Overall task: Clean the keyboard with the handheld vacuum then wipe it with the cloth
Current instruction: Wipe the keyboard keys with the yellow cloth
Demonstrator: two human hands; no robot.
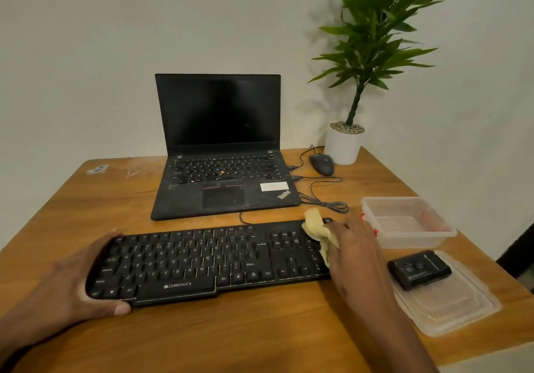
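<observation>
While left hand (86, 280) clasps keyboard (202, 260) edge, right hand (358, 254) grips cloth (316, 228) beside container (410, 222).

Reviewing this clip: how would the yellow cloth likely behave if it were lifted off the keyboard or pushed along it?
The yellow cloth is bunched and creased under the right hand, so it is probably floppy and would droop when lifted. It looks thin, so likely light. Pushed across the keyboard, it may bunch or snag on key edges rather than slide flat.

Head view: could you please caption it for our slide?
Left hand steadies keyboard while right hand wipes its right end with cloth.
</observation>
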